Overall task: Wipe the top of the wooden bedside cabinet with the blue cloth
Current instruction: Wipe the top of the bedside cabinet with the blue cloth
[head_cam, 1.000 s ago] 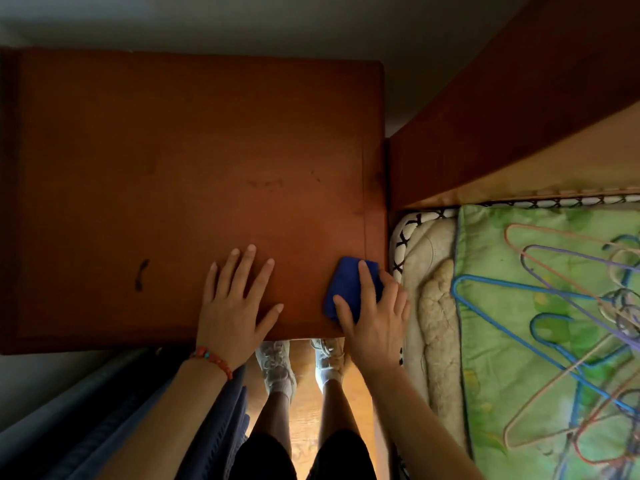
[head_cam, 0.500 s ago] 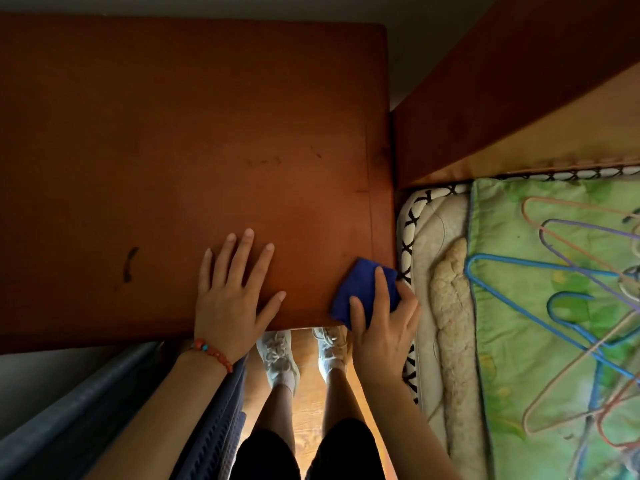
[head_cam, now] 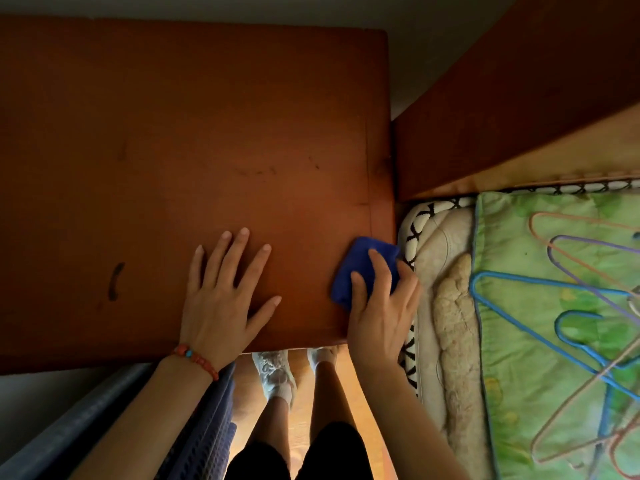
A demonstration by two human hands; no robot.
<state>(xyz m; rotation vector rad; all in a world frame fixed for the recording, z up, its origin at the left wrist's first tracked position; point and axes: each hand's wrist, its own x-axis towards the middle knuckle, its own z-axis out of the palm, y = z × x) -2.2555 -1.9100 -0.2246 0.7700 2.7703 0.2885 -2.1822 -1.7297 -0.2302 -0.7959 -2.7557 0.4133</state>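
While the right hand (head_cam: 379, 306) presses the blue cloth (head_cam: 360, 268) flat under spread fingers, the left hand (head_cam: 221, 292) lies open and empty, palm down, on the cabinet top (head_cam: 190, 133) just to its left. Cloth and right hand sit at the near right corner of the top, the cloth's outer edge about level with the cabinet's right edge, beside the mattress (head_cam: 446, 271). From there nearly all of the unwiped wood lies away and to the left: the top's long axis runs left to right across the view, and a dark mark (head_cam: 116, 280) sits well left of the left hand. The next stroke likely has to travel leftward or away from the body, and the resting left hand stands in a leftward path.
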